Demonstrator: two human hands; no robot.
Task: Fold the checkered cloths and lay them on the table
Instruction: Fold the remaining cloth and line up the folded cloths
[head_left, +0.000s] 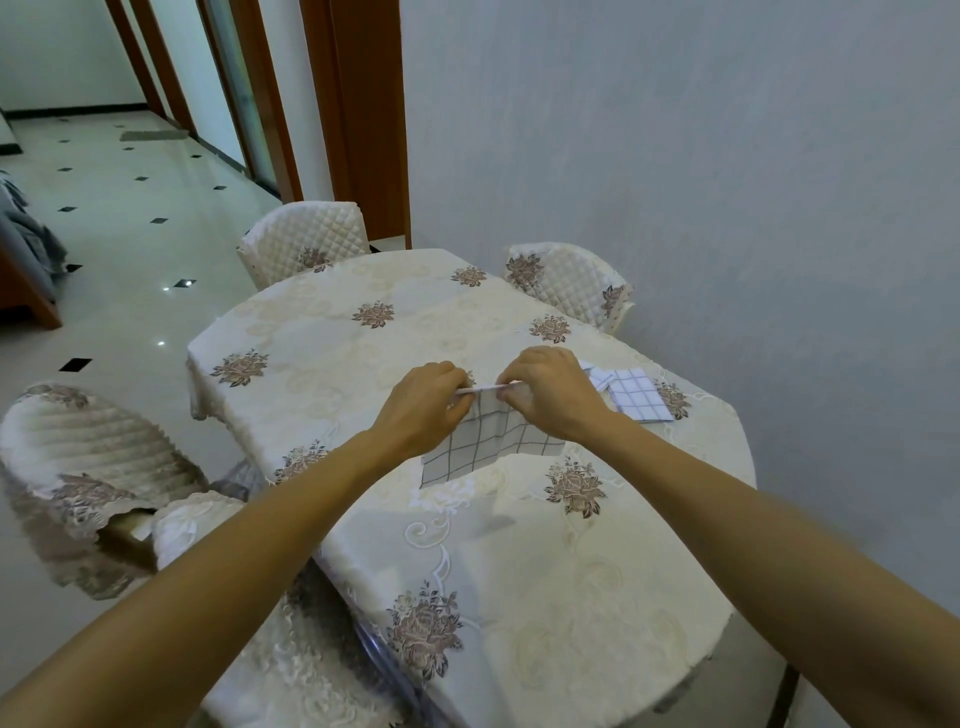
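Observation:
A white cloth with a thin dark check hangs in the air above the middle of the table. My left hand and my right hand pinch its top edge close together, and the rest droops below my wrists. Another checkered cloth lies folded flat on the table just right of my right hand, with a further folded piece partly under it.
The table wears a cream cloth with brown flower prints. Quilted chairs stand at the far left, far right and near left. A grey wall runs along the right side. Tiled floor lies to the left.

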